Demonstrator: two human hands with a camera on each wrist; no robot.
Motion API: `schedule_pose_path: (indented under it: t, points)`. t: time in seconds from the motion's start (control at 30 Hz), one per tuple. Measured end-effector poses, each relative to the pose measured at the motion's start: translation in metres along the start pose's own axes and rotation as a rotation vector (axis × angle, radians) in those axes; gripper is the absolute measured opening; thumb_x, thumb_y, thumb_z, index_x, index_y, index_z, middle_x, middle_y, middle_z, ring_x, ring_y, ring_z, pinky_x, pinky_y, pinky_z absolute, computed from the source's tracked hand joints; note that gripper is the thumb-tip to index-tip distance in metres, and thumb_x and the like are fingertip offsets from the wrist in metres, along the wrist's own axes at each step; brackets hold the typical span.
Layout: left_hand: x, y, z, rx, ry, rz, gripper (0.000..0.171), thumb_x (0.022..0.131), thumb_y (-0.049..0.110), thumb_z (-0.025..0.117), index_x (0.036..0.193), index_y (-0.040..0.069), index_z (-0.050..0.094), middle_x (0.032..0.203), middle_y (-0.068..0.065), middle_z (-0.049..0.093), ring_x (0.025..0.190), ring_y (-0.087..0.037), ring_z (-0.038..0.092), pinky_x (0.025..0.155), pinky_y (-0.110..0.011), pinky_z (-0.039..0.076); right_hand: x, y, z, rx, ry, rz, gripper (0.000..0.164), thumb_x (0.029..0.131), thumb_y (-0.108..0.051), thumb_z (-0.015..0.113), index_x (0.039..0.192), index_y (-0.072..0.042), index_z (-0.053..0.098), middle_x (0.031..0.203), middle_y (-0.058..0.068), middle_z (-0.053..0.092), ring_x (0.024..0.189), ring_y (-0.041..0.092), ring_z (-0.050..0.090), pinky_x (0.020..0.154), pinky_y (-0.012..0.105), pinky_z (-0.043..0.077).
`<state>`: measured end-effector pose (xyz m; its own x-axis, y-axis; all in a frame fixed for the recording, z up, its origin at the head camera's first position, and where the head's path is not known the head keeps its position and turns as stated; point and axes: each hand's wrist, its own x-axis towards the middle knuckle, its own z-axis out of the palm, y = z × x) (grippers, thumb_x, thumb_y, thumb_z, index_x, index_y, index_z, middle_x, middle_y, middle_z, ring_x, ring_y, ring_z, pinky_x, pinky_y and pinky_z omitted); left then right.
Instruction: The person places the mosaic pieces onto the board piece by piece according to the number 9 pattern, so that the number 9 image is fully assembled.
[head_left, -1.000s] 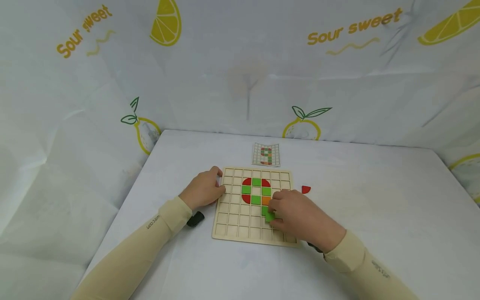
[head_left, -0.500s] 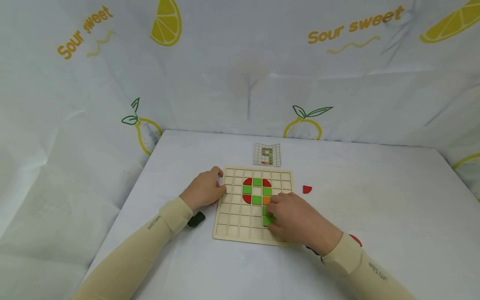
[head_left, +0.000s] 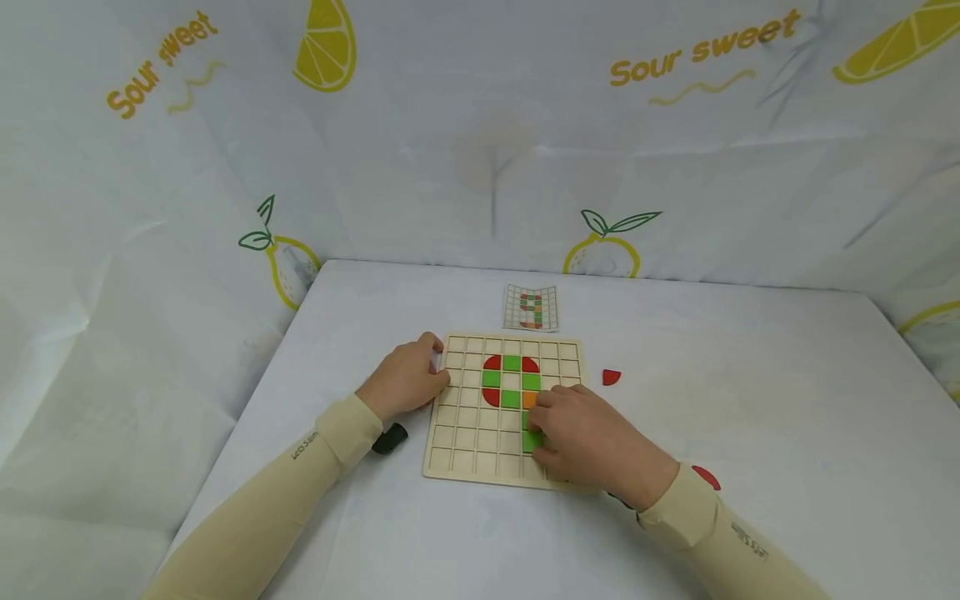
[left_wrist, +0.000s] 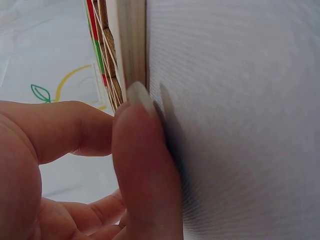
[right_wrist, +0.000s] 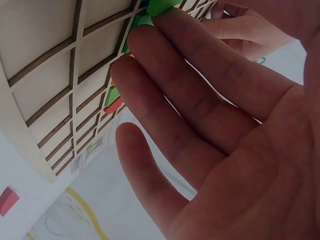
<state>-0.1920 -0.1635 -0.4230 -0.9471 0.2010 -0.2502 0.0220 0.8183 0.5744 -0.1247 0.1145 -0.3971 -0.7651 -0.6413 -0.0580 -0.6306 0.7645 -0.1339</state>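
A wooden grid board [head_left: 461,462] lies on the white-covered table. Red quarter-round tiles, green square tiles and an orange tile [head_left: 529,401] form a ring and the start of a tail on it. My left hand [head_left: 403,379] rests at the board's left side, with the thumb [left_wrist: 142,150] against its edge. Over the lower right cells, my right hand [head_left: 588,433] pinches a green square tile [head_left: 532,442] below another green tile. In the right wrist view, that tile tilts at the index fingertip; the thumb is hidden there.
Behind the board lies a pattern card [head_left: 531,308] with a matching tile picture. One red quarter-round tile [head_left: 611,377] sits right of the board. Another red tile [head_left: 707,477] lies by the right sleeve. A lemon-print cloth backdrop [head_left: 450,167] rises behind the table.
My right hand has shifted slightly left, and the green tile has moved left and down into line under the green tile above. The red tile by the right sleeve has come into view.
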Motion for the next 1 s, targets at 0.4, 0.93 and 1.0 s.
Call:
schedule_pose_path:
  t: [0.4, 0.93, 1.0]
  points:
    - [0.0004, 0.0003, -0.0008, 0.008, 0.006, -0.003, 0.047, 0.101, 0.02, 0.062, 0.144, 0.004, 0.053, 0.088, -0.006, 0.069, 0.062, -0.017, 0.063, 0.064, -0.03, 0.049, 0.0013, -0.0002, 0.0017, -0.016, 0.007, -0.003, 0.014, 0.088, -0.019, 0.084, 0.083, -0.017, 0.071, 0.082, -0.008, 0.059, 0.083, 0.015, 0.054, 0.093, 0.043, 0.054]
    - [0.0006, 0.0012, -0.002, 0.024, 0.008, 0.0, 0.046, 0.1, 0.019, 0.061, 0.142, 0.003, 0.054, 0.091, -0.006, 0.068, 0.067, -0.018, 0.062, 0.065, -0.03, 0.048, 0.0008, -0.0001, 0.0007, -0.01, 0.002, 0.004, 0.011, 0.089, -0.016, 0.081, 0.083, -0.017, 0.071, 0.081, -0.007, 0.059, 0.083, 0.016, 0.054, 0.095, 0.045, 0.055]
    - [0.0003, 0.0007, -0.002, 0.022, 0.006, -0.001, 0.046, 0.099, 0.019, 0.061, 0.142, 0.003, 0.054, 0.091, -0.006, 0.067, 0.068, -0.018, 0.062, 0.066, -0.03, 0.048, 0.0009, 0.0, 0.0, -0.009, -0.006, 0.007, 0.011, 0.089, -0.017, 0.082, 0.084, -0.017, 0.071, 0.081, -0.007, 0.058, 0.083, 0.016, 0.053, 0.094, 0.044, 0.054]
